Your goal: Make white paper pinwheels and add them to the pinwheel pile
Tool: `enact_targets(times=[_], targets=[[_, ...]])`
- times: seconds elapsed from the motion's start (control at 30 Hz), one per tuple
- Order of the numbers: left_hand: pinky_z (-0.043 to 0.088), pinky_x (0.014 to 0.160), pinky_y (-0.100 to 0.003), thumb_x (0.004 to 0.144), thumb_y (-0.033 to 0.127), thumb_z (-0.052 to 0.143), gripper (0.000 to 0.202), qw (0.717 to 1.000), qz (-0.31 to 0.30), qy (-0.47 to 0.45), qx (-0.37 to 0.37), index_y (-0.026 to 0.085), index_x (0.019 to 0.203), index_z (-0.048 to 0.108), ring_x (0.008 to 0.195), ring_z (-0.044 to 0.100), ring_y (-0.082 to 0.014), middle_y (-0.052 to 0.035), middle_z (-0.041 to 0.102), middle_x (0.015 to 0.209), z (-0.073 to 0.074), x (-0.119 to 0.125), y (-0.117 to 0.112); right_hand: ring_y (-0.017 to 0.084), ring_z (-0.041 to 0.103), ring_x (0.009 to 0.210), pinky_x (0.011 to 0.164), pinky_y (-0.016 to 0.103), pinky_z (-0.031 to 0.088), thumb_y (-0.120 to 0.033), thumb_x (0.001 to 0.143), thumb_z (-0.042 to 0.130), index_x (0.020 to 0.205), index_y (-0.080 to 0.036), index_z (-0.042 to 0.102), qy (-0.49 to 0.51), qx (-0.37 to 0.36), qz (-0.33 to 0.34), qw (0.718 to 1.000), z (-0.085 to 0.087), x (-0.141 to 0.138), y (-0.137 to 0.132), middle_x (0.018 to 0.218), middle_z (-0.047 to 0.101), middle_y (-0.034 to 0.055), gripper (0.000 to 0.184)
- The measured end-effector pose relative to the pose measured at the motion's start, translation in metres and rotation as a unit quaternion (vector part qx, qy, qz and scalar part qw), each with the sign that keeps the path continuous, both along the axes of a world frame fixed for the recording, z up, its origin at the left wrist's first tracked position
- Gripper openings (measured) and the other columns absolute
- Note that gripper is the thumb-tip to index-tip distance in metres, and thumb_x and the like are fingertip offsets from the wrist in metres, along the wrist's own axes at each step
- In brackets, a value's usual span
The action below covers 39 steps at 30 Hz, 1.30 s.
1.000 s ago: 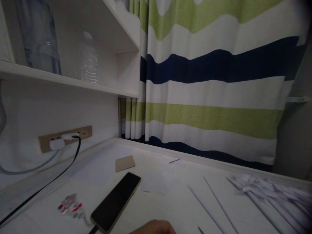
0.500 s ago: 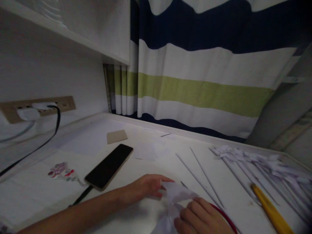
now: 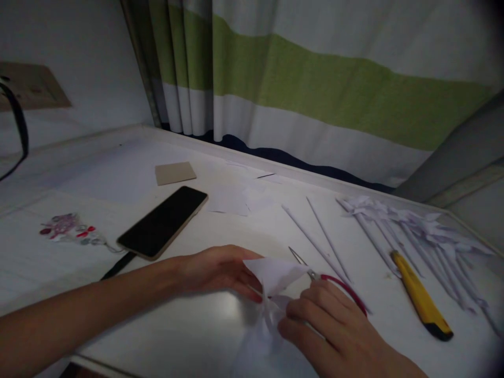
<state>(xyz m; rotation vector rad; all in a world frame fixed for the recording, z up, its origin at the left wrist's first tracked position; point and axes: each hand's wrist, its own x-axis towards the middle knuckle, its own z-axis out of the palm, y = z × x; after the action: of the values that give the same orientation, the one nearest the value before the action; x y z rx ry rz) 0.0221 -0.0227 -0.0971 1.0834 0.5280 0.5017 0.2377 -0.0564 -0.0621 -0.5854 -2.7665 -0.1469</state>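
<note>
My left hand [image 3: 214,270] rests low on the white desk [image 3: 118,178], fingers pinching a folded piece of white paper [image 3: 273,275]. My right hand [image 3: 333,333] is closed on the lower part of the same paper, close to the front edge. Just behind my right hand lie red-handled scissors [image 3: 338,283], their blades pointing away to the left.
A dark phone [image 3: 163,221] with a cable lies to the left, beside a small charm [image 3: 65,228] and a brown card [image 3: 174,172]. Rolled paper sticks [image 3: 315,239], a heap of paper pieces [image 3: 417,226] and a yellow utility knife [image 3: 419,294] lie to the right. A striped curtain [image 3: 315,94] hangs behind.
The view has tilted down from the shelf and curtain to the desk. Both hands have come into view and now grip the white paper.
</note>
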Motion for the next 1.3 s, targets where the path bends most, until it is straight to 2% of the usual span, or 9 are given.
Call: enact_targets(times=[0.1,0.27,0.43,0.57,0.73,0.93,1.1,1.2,1.3], targets=[[0.038,0.080,-0.028,0.078,0.026,0.048,0.030,1.000,0.011,-0.025,-0.003,0.015,0.106,0.056,0.089,0.053,-0.0160,-0.0051,0.060,0.098,0.008,0.001,-0.002,0.019,0.051,0.072,0.076,0.034,0.030,-0.016,0.087,0.029,0.083,-0.020,0.060,0.019,-0.012,0.005,1.000,-0.004,0.005,0.000,0.079,0.064,-0.0002,0.032],[0.038,0.079,-0.027,0.079,0.030,0.052,0.025,0.998,0.024,0.037,0.051,0.021,0.101,0.059,0.090,0.051,-0.0152,-0.0022,0.060,0.099,0.014,0.004,-0.003,0.018,0.050,0.070,0.074,0.033,0.032,-0.014,0.087,0.031,0.082,-0.020,0.059,0.031,-0.001,-0.013,0.999,-0.005,0.002,0.001,0.078,0.064,-0.0006,0.029],[0.039,0.073,-0.027,0.072,0.028,0.059,0.024,0.996,0.045,0.074,0.002,0.017,0.093,0.057,0.079,0.054,-0.0138,-0.0016,0.060,0.087,0.005,0.011,-0.005,0.016,0.049,0.064,0.067,0.031,0.034,-0.014,0.090,0.023,0.079,-0.019,0.060,0.020,-0.004,0.010,1.000,-0.011,-0.002,0.001,0.073,0.064,0.0002,0.039],[0.041,0.064,-0.023,0.069,0.024,0.063,0.023,0.992,0.069,0.084,-0.060,0.017,0.090,0.055,0.066,0.054,-0.0102,0.0016,0.059,0.076,-0.004,0.017,-0.009,0.015,0.048,0.065,0.069,0.031,0.033,-0.011,0.089,0.028,0.080,-0.019,0.062,0.018,0.012,0.059,0.998,-0.017,-0.001,0.000,0.071,0.063,-0.0003,0.036],[0.042,0.059,-0.021,0.074,0.027,0.057,0.019,0.984,0.114,0.117,-0.068,0.018,0.090,0.053,0.060,0.056,-0.0097,0.0037,0.059,0.066,-0.009,0.018,-0.008,0.015,0.046,0.068,0.069,0.033,0.031,-0.010,0.089,0.026,0.085,-0.019,0.061,-0.016,0.007,0.079,0.997,-0.017,-0.001,-0.001,0.077,0.062,0.0004,0.036],[0.039,0.056,-0.020,0.071,0.026,0.060,0.032,0.986,0.087,0.134,-0.048,0.020,0.101,0.050,0.057,0.051,-0.0081,0.0060,0.054,0.065,-0.008,0.018,-0.008,0.015,0.047,0.071,0.066,0.033,0.032,-0.012,0.090,0.022,0.087,-0.021,0.059,-0.032,-0.001,0.073,0.997,-0.017,0.000,-0.004,0.078,0.064,-0.0007,0.038],[0.038,0.059,-0.021,0.067,0.028,0.064,0.042,0.986,0.057,0.147,-0.051,0.022,0.106,0.048,0.065,0.052,-0.0099,0.0033,0.056,0.079,-0.001,0.017,-0.007,0.015,0.047,0.070,0.065,0.033,0.032,-0.013,0.090,0.022,0.085,-0.020,0.059,-0.043,-0.014,0.088,0.995,-0.019,0.001,-0.003,0.080,0.064,0.0002,0.037],[0.038,0.058,-0.021,0.065,0.027,0.065,0.038,0.987,0.031,0.145,-0.068,0.020,0.100,0.052,0.065,0.052,-0.0100,0.0023,0.057,0.081,0.002,0.016,-0.004,0.017,0.047,0.071,0.065,0.034,0.031,-0.015,0.089,0.024,0.088,-0.019,0.058,-0.049,-0.033,0.100,0.993,-0.020,0.001,-0.002,0.078,0.062,0.0017,0.034],[0.036,0.052,-0.017,0.065,0.025,0.066,0.027,0.986,0.016,0.153,-0.067,0.017,0.089,0.058,0.057,0.049,-0.0070,0.0049,0.055,0.069,0.002,0.016,-0.003,0.017,0.046,0.070,0.065,0.034,0.031,-0.014,0.087,0.028,0.087,-0.018,0.057,-0.050,-0.056,0.103,0.992,-0.020,0.000,-0.002,0.071,0.059,0.0016,0.029]])
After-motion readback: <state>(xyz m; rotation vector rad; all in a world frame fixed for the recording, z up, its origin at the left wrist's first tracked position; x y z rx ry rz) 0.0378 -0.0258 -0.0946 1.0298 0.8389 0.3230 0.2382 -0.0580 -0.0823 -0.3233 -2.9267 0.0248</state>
